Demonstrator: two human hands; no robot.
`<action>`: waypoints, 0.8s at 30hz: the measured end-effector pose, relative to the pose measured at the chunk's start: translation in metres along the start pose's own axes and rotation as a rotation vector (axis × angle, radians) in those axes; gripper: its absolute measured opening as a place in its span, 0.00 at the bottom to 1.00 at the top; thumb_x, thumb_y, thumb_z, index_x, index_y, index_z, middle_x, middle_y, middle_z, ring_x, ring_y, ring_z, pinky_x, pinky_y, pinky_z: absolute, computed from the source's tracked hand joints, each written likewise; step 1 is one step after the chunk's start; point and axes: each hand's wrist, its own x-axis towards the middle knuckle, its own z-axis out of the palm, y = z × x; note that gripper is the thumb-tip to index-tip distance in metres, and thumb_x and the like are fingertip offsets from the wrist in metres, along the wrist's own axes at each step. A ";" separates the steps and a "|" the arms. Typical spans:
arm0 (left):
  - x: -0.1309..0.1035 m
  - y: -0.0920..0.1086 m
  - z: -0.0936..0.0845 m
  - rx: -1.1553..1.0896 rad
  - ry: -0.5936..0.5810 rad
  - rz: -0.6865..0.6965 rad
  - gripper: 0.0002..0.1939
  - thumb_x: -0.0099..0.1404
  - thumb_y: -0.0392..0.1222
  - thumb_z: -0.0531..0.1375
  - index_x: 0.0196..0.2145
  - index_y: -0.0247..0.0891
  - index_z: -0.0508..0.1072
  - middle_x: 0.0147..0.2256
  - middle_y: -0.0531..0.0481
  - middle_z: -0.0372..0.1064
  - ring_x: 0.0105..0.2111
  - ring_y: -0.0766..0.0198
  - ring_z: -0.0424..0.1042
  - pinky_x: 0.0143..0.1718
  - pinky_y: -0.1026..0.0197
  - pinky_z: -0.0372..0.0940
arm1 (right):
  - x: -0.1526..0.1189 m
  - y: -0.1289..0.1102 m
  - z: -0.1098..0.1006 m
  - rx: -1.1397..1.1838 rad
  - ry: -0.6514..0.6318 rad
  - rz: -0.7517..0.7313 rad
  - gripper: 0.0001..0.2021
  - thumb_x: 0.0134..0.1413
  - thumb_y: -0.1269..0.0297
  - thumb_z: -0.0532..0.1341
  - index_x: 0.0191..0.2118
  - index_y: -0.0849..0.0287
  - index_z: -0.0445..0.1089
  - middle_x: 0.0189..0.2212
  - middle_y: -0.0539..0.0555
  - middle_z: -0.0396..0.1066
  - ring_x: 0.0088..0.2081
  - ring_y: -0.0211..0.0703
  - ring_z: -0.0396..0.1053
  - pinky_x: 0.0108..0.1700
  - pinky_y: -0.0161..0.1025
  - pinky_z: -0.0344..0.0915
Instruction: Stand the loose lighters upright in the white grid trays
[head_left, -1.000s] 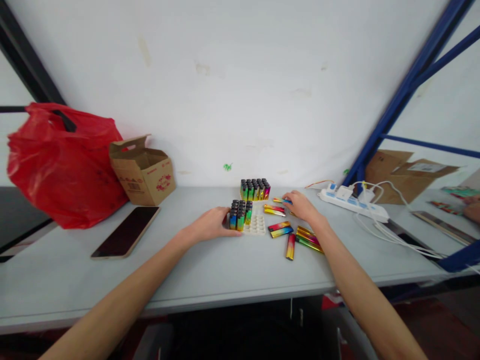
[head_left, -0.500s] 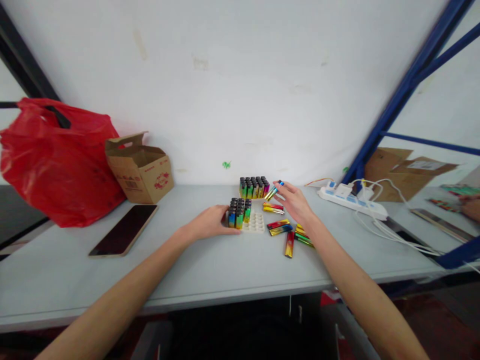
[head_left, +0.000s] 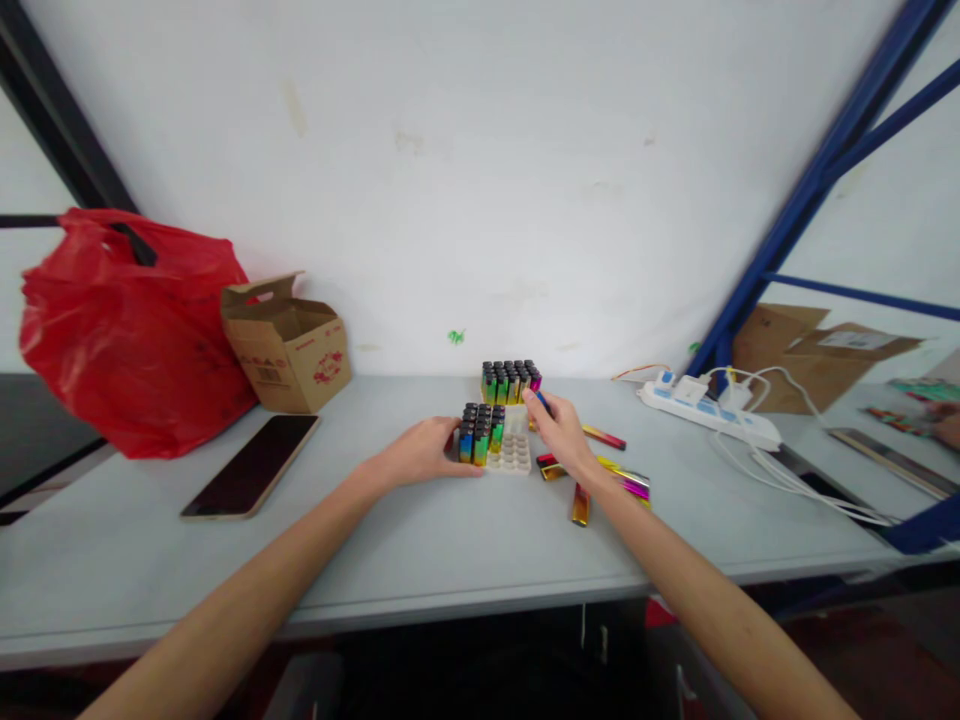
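Note:
A white tray with round holes [head_left: 513, 455] stands on the table, its left part filled with upright black-topped lighters [head_left: 481, 432]. Around the tray's left end my left hand [head_left: 427, 450] is curled, thumb at the front and fingers behind. My right hand [head_left: 556, 428] pinches a blue lighter [head_left: 544, 402] above the tray's right side; part of it is hidden by the fingers. Behind stands a second group of upright lighters [head_left: 510, 380]. Several shiny lighters lie loose to the right, among them a red and gold one [head_left: 580, 505], some partly under my right forearm.
At the left are a dark phone [head_left: 253, 466], an open cardboard box [head_left: 289, 345] and a red plastic bag [head_left: 142, 330]. A white power strip [head_left: 709, 415] with cables lies at the right, near a blue metal frame [head_left: 795, 205]. Another person's hand shows at the far right edge.
My right hand has moved left and down with the lighter, from beside the rear group to above the tray. My left hand stays at the tray. The view has shifted slightly.

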 end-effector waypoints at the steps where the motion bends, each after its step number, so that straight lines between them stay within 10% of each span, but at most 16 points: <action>1: 0.000 0.000 0.000 -0.010 -0.002 0.004 0.34 0.52 0.72 0.65 0.41 0.38 0.74 0.36 0.46 0.76 0.32 0.56 0.73 0.32 0.59 0.62 | -0.001 0.001 0.002 -0.079 0.040 -0.029 0.25 0.61 0.40 0.56 0.24 0.55 0.56 0.20 0.46 0.53 0.24 0.37 0.52 0.26 0.36 0.49; 11: -0.001 0.002 -0.001 0.003 0.001 0.006 0.34 0.52 0.73 0.65 0.40 0.38 0.74 0.36 0.47 0.77 0.32 0.55 0.73 0.32 0.58 0.62 | -0.009 -0.004 0.005 -0.272 0.107 -0.103 0.21 0.63 0.48 0.53 0.24 0.55 0.57 0.21 0.47 0.59 0.26 0.39 0.57 0.30 0.37 0.50; 24: 0.000 -0.001 0.001 -0.042 0.024 0.021 0.36 0.51 0.70 0.67 0.45 0.38 0.76 0.39 0.45 0.79 0.36 0.53 0.76 0.37 0.59 0.65 | -0.015 -0.011 -0.005 -0.518 -0.236 -0.363 0.21 0.72 0.49 0.51 0.28 0.55 0.59 0.22 0.48 0.62 0.25 0.40 0.59 0.31 0.38 0.53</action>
